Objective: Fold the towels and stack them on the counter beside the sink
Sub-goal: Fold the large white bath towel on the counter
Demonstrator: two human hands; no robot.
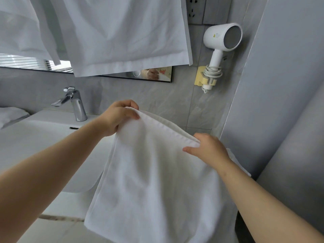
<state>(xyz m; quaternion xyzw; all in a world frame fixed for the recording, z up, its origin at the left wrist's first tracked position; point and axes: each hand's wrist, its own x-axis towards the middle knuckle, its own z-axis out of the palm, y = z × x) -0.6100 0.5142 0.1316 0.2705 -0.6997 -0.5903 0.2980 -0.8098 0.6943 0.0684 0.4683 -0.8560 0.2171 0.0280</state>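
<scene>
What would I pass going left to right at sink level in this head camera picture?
Bunched white cloth → faucet → left hand → right hand, both hands pinching the top edge of the towel. The hair dryer hangs above the right hand, so it is left out.

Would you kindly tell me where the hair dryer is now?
In the head view, the hair dryer sits in a yellow holder on the wall at upper right, right of the mirror and below the sockets.

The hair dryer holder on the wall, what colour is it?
Pale yellow, seen in the head view: the holder carries the white hair dryer.
</scene>
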